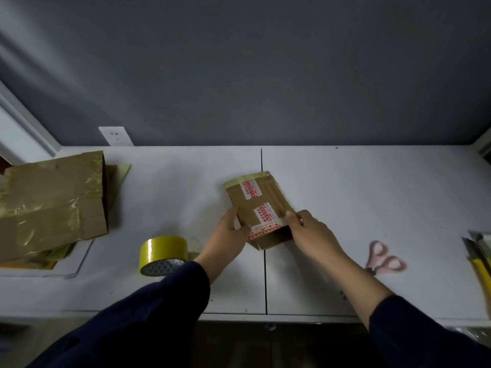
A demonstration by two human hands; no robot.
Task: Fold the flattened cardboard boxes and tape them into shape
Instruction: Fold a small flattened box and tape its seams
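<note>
Both hands, the left hand (230, 229) and right hand (309, 229), grip the near end of the small brown cardboard box with red printed labels (259, 205). It looks light, thin-walled and easily crushed, so its edges and corners seem the safest hold.

Hands gripping: left hand (229, 231), right hand (309, 229)

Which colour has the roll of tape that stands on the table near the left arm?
Yellow; the tape roll shows best in the head view, the only one.

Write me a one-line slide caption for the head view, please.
The left hand and right hand grip a taped box at the table, between a tape roll and scissors.
</note>
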